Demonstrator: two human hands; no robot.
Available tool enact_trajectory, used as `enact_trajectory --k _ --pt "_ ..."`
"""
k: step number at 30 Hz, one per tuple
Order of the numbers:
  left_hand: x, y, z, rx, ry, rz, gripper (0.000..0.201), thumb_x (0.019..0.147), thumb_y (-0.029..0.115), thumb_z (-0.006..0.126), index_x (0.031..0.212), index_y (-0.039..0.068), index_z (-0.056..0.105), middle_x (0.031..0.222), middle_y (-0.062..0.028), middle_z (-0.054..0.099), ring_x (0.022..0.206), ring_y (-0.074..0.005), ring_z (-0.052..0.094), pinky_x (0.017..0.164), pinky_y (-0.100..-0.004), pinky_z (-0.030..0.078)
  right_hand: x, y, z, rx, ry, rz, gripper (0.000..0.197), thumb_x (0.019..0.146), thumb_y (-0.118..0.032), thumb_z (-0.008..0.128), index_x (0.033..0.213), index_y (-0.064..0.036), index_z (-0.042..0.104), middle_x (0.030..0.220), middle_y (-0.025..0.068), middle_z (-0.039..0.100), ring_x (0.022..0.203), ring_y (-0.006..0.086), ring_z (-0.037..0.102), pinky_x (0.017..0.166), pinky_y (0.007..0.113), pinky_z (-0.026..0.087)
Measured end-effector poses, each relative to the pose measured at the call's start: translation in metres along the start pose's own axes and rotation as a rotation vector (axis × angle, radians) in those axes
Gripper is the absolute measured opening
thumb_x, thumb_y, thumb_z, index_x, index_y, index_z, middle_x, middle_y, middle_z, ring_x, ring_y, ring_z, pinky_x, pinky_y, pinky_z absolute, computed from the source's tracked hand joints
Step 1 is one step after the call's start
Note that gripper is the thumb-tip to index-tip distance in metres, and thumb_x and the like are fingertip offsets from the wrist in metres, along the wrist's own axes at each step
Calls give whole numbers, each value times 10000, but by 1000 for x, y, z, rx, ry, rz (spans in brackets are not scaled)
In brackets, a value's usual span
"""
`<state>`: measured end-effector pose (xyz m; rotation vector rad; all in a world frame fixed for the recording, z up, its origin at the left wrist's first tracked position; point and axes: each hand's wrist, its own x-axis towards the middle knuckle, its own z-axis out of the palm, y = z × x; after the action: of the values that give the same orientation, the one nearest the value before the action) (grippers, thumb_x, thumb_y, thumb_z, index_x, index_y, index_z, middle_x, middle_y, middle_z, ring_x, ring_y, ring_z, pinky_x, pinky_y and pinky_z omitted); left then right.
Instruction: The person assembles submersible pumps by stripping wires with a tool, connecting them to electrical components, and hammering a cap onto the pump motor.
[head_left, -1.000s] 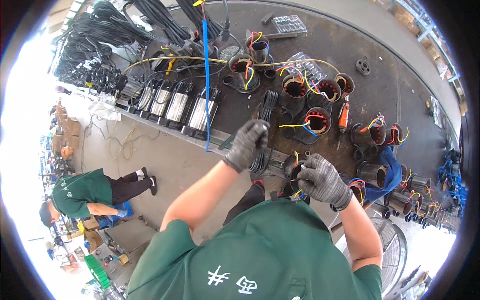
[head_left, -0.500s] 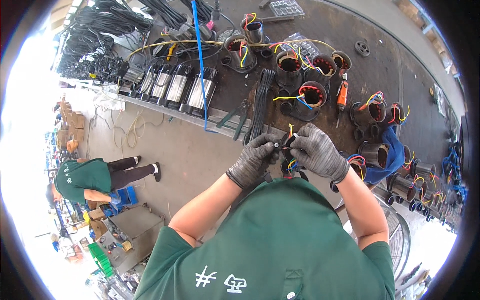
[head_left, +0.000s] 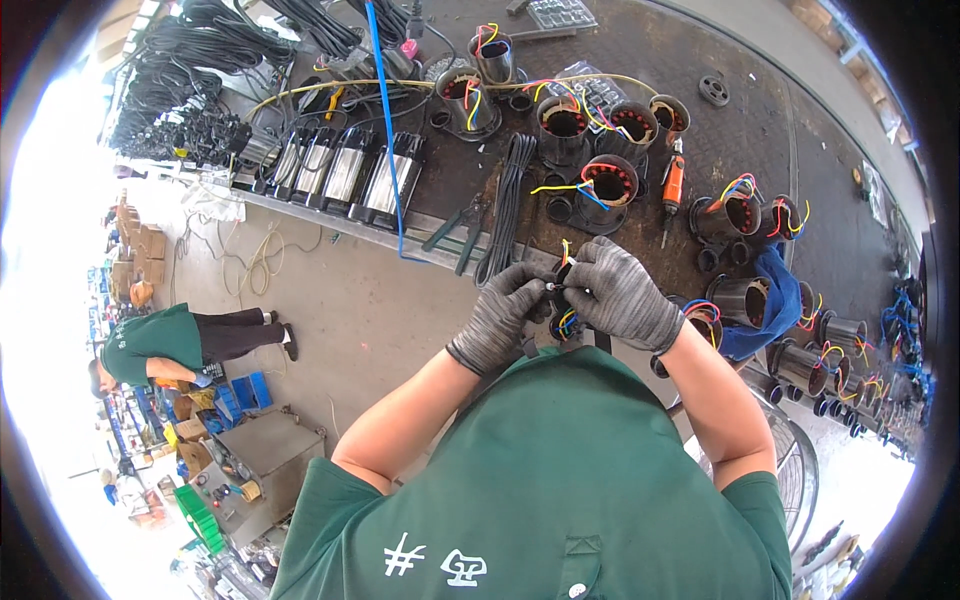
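Grey-gloved left hand (head_left: 495,318), grey-gloved right hand (head_left: 626,296) pinch small dark piece (head_left: 553,287); beyond: black looped cable (head_left: 509,205) left, slim orange tool (head_left: 673,184) right.

Your shirt (head_left: 540,450) is plain dark green with short, loose sleeves (head_left: 322,505). Two white characters (head_left: 405,555) mark it at the bottom of the frame, near a stitched green tab (head_left: 582,552) with a pale button (head_left: 576,591). Streaky grey knit gloves cover your left hand (head_left: 497,315) and right hand (head_left: 622,298).

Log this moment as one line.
Left hand: pinching small part | Right hand: fingertips close by, hold unclear | Bench: black cable coil, orange tool
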<state>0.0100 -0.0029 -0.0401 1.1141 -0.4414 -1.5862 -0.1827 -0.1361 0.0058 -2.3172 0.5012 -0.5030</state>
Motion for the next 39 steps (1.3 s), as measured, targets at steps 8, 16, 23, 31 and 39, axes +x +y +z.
enact_trajectory --k 8,16,23,31,39 --pt "-14 18 23 761 128 296 184 1043 85 664 1203 -1 689 1012 -77 736 914 -128 690 841 -318 585 2 0 -2 -23 -23 -16 129 804 -135 767 852 -31 709 857 156 635 875 372 619 788 482 524" --pt "2 17 18 751 131 307 142 1031 44 656 1156 -10 693 982 -90 746 907 -142 684 827 -325 578 2 1 -3 -25 -30 -28 146 845 -155 754 908 -29 716 872 170 632 877 394 609 792 495 513" --pt "5 10 13 907 94 351 133 989 90 712 1075 -10 710 959 -176 712 887 -296 715 803 -403 571 3 0 -2 -76 -60 -24 157 877 -161 729 948 -23 704 881 174 609 894 396 596 792 504 500" --pt "9 7 8 960 30 480 200 1011 133 709 1173 18 690 1062 -155 734 982 -290 715 884 -408 569 5 3 -5 -89 -66 -87 198 866 -170 726 1015 -40 719 897 179 617 882 409 611 783 529 511" --pt "7 29 13 1176 -55 647 180 982 174 729 1123 66 697 1036 -177 692 994 -396 697 833 -462 568 -1 6 -2 6 -60 5 351 869 -182 778 1215 -132 770 914 162 631 877 391 622 771 489 530"
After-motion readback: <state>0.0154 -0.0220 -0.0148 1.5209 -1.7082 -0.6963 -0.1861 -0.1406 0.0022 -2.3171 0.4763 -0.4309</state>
